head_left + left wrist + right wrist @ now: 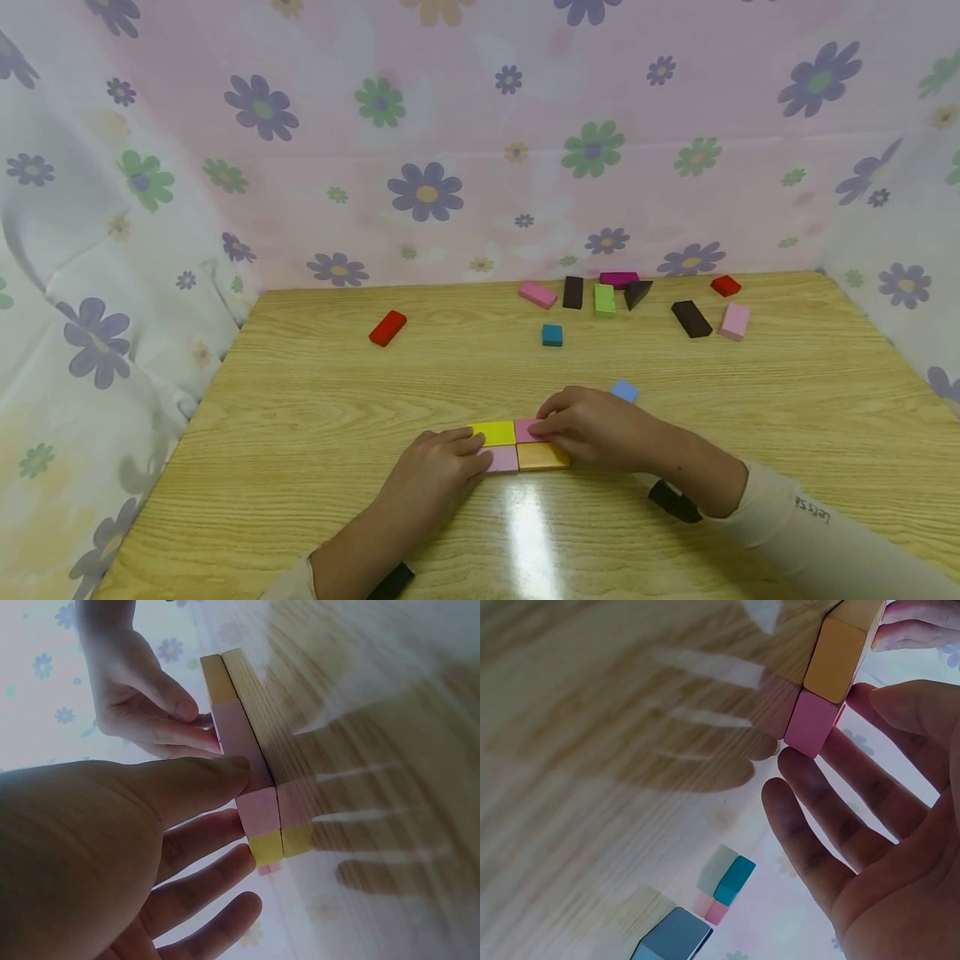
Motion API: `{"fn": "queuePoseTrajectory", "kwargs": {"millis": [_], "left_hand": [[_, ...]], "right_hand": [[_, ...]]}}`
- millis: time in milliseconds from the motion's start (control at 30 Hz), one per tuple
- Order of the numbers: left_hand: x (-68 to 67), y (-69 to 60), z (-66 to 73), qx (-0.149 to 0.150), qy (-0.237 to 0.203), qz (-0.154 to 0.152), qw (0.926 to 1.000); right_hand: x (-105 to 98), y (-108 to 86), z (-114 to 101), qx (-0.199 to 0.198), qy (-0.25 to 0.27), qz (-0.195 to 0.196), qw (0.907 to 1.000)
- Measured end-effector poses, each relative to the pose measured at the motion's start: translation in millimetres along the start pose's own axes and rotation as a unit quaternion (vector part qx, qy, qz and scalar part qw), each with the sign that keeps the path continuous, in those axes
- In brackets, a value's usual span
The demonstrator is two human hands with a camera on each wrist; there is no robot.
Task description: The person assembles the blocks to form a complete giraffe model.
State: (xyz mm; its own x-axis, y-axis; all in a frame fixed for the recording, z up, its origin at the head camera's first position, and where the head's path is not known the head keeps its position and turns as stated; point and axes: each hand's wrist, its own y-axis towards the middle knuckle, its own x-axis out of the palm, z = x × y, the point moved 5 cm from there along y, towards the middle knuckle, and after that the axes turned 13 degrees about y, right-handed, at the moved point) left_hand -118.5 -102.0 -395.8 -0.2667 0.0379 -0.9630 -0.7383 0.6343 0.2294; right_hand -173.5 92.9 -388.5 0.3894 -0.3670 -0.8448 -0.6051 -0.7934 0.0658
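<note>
A rectangle of flat blocks lies before me: yellow (492, 432), pink (528, 430), light pink (501, 459) and orange (543, 456). My left hand (438, 467) touches its left end, with fingertips on the yellow and light pink blocks. In the left wrist view the thumb lies against the light pink block's near side. My right hand (600, 427) touches the pink block at the other end, hiding part of it. Its fingers look fairly straight in the right wrist view, with fingertips by the pink block's end (812, 724).
Beyond my right hand a blue block (625, 391) lies partly hidden. A teal block (552, 335) and a red block (387, 328) lie farther back. Several other blocks, including a black one (691, 319), are scattered near the flowered cloth (480, 167) behind the table.
</note>
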Motion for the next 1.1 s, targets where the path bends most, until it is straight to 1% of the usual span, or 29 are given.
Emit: {"fn": "queuePoseTrajectory", "kwargs": {"millis": [233,333,400,500,567,667,767,933,1100], "left_hand": [[-1.1,-0.3,0.4,-0.003,-0.001,0.002,1.0],[-1.9,-0.6,0.6,-0.001,-0.002,0.008,1.0],[-2.5,-0.6,0.4,0.0,-0.002,0.013,0.9999],[-3.2,-0.4,-0.1,0.0,-0.003,0.018,0.9998],[-3.7,-0.2,-0.2,0.002,-0.003,0.019,0.9998],[-5.0,-0.1,-0.2,0.005,-0.005,0.023,0.9997],[-5.8,0.1,0.1,0.008,-0.008,0.028,0.9996],[-6.3,-0.3,1.1,0.014,-0.004,0.035,0.9993],[-6.4,-1.6,1.3,0.016,0.003,0.036,0.9992]], "right_hand": [[1.6,-0.6,0.7,-0.004,-0.006,0.005,1.0],[-2.0,-1.2,3.5,-0.003,-0.012,0.016,0.9998],[-8.5,-2.2,6.9,-0.003,-0.021,0.036,0.9991],[-24.1,-6.0,16.1,0.006,-0.043,0.085,0.9954],[-36.2,-10.1,26.0,0.02,-0.054,0.117,0.9915],[-54.3,-18.9,48.0,0.06,-0.071,0.149,0.9844],[-71.4,-30.2,75.3,0.103,-0.084,0.16,0.9781],[-92.7,-53.2,120.4,0.178,-0.093,0.157,0.967],[-104.5,-71.0,149.3,0.236,-0.098,0.152,0.9547]]}}
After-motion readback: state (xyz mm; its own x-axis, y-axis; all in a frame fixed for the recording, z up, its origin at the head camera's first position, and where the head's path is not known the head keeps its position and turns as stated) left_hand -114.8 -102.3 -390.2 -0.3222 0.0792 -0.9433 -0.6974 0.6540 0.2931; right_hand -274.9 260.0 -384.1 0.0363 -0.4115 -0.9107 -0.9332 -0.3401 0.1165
